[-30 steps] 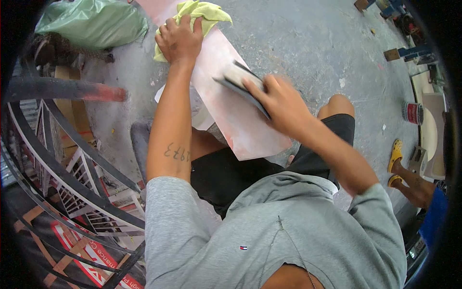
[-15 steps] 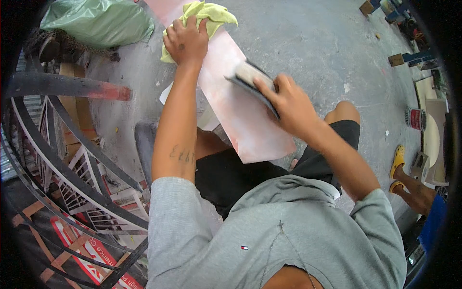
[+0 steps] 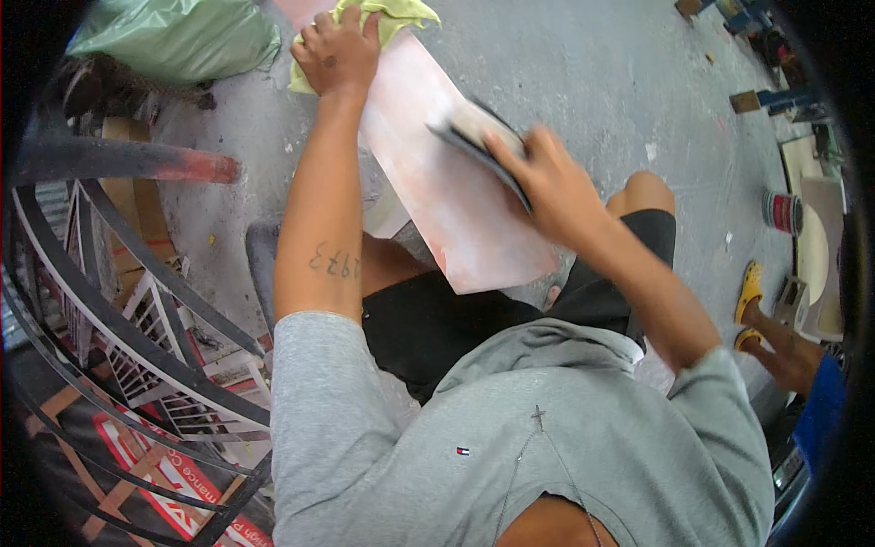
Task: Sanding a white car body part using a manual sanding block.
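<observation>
A long panel (image 3: 419, 155), whitish with patches of pink, slants away from my lap. My left hand (image 3: 335, 56) grips a yellow-green cloth (image 3: 401, 13) at the panel's far part, its fingers bent over the cloth. In my right hand (image 3: 561, 187) is a sanding block (image 3: 476, 123), pale on top with dark sandpaper folded round it. The block lies across the panel's right side, and it and my fingers are slightly blurred. The block hides the surface beneath it.
Black curved metal railing (image 3: 137, 314) and a bar with a red end (image 3: 196, 167) stand at my left. A green plastic bag (image 3: 173, 41) lies at the far left. On the right are a paint can (image 3: 782, 212) and another person's foot in a yellow clog (image 3: 750, 290).
The whole view has shifted slightly, so the panel and floor sit higher and further left. Both hands keep their holds; the right hand and block are blurred in both frames.
</observation>
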A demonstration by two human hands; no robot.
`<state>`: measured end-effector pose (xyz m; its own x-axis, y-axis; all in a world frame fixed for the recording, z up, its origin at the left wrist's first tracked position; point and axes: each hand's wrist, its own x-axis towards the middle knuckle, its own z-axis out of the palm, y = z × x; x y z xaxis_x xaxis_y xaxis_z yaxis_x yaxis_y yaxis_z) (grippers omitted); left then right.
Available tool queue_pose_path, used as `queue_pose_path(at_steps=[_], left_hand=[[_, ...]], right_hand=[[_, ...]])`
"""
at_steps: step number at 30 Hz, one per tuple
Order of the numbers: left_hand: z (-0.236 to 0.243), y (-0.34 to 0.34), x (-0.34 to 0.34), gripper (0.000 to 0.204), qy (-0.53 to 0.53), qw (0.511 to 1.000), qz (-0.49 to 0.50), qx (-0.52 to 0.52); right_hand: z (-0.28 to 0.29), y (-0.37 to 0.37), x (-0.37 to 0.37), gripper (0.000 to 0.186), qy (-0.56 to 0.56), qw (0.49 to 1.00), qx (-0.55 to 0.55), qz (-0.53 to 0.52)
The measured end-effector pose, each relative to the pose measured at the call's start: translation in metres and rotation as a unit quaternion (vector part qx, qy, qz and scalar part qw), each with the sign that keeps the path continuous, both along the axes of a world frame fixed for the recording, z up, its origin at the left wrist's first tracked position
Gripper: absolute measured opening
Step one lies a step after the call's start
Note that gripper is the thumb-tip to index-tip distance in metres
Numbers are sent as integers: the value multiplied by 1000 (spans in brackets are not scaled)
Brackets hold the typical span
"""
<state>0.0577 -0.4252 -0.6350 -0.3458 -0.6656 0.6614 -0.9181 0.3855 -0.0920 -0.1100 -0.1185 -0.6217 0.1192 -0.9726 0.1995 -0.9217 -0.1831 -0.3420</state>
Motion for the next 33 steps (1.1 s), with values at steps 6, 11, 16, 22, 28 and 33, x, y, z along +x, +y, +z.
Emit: queue_pose_path(at_steps=[6,11,16,22,28,33], left_hand=[[-1,-6,2,60,-17,1000,19,-7],[-1,11,-3,43,31,999,18,24],[10,18,-7,43,26,999,6,20],[7,15,-7,43,34,999,16,23],[6,15,-5,45,8,1000,7,-4],[7,14,-9,46,10,998,36,44]], right_hand=[[-21,-30,-1,82,-8,993,-115,0],[-10,163,-2,75,32,999,19,-15],[-5,84,4,81,47,999,15,-12],[11,64,9,77,30,999,-5,-19],[25,102,11,76,17,1000,17,2],[8,28,10,80,36,998,-46,-13]])
